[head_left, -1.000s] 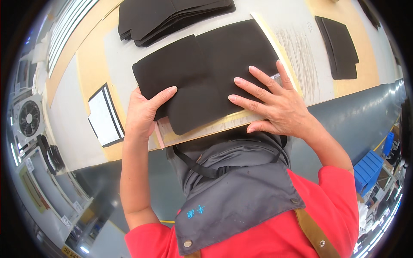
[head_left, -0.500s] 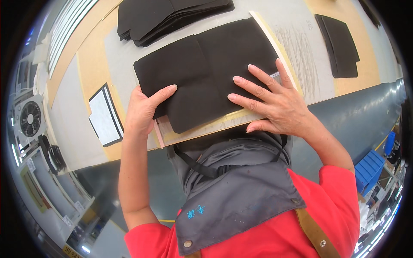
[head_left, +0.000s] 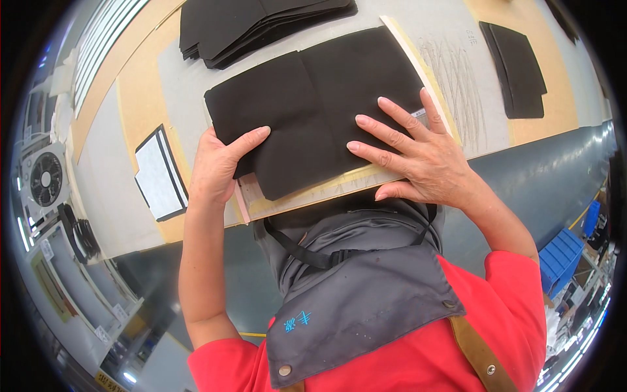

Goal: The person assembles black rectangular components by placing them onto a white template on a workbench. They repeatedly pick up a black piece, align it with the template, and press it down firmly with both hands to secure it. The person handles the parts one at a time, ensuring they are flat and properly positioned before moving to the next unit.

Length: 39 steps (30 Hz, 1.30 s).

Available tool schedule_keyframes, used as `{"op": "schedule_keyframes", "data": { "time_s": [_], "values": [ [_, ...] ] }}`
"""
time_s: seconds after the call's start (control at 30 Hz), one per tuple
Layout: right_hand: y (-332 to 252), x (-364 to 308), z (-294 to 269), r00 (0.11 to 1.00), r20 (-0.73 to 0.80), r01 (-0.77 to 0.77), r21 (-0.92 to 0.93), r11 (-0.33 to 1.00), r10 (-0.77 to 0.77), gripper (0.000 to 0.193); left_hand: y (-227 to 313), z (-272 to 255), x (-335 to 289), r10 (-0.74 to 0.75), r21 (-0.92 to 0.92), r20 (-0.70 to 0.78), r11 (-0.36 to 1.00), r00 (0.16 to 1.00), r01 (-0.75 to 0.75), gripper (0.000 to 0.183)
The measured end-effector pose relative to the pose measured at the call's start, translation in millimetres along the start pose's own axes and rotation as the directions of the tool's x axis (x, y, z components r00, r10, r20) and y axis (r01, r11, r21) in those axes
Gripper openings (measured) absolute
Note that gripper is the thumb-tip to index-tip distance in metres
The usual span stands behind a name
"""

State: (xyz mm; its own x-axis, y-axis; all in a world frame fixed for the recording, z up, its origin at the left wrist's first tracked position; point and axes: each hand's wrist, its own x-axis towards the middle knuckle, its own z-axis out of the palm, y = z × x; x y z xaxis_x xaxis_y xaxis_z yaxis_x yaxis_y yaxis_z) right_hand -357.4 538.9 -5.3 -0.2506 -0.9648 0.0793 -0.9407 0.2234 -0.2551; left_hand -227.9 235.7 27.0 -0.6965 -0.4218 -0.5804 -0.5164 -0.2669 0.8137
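Observation:
In front of me lies a black sheet-material panel (head_left: 310,108) with a crease down its middle and a notch at its lower left. My left hand (head_left: 217,171) grips its left edge, the thumb on top and the other fingers hidden behind the edge. Spread wide, my right hand (head_left: 424,160) rests flat on the panel's right part, holding nothing. Beneath the panel is a board with a pale raised strip (head_left: 413,55) along its right side. A pinkish strip (head_left: 242,201) shows at the board's lower left.
Beyond the panel sits a stack of black panels (head_left: 268,26). To the right are more black pieces (head_left: 514,72), and to the left a white piece with black edging (head_left: 160,173). A fan (head_left: 47,178) stands far left; a blue crate (head_left: 562,261) is low on the right.

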Motion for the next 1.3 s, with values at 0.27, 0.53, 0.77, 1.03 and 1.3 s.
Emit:
{"op": "schedule_keyframes", "data": {
  "time_s": [0.27,0.53,0.77,1.03,1.3],
  "values": [
    [0.3,1.7,-8.0,0.999,0.026,0.020,-0.052,0.998,-0.018,0.077,3.4,4.4,0.9,0.033,0.008,0.024,0.999,0.999,-0.033,0.041],
    [2.8,1.0,-5.4,0.999,0.010,0.032,-0.043,0.999,-0.032,0.076,6.4,7.1,0.6,0.028,0.057,0.015,0.998,0.999,-0.029,0.040],
    [2.0,0.7,-6.8,1.000,0.007,0.023,-0.042,0.999,-0.023,0.076,6.5,7.8,1.5,0.031,0.064,-0.006,0.997,0.999,-0.031,0.043],
    [3.0,1.3,-4.4,1.000,-0.002,0.023,-0.035,0.999,-0.023,0.075,3.9,4.8,3.3,0.046,0.048,0.021,0.998,0.999,-0.047,0.045],
    [2.0,-1.1,-0.6,1.000,-0.009,0.008,-0.023,1.000,-0.008,0.075,4.0,3.5,3.3,0.022,0.071,-0.004,0.997,1.000,-0.021,0.046]
  ]
}}
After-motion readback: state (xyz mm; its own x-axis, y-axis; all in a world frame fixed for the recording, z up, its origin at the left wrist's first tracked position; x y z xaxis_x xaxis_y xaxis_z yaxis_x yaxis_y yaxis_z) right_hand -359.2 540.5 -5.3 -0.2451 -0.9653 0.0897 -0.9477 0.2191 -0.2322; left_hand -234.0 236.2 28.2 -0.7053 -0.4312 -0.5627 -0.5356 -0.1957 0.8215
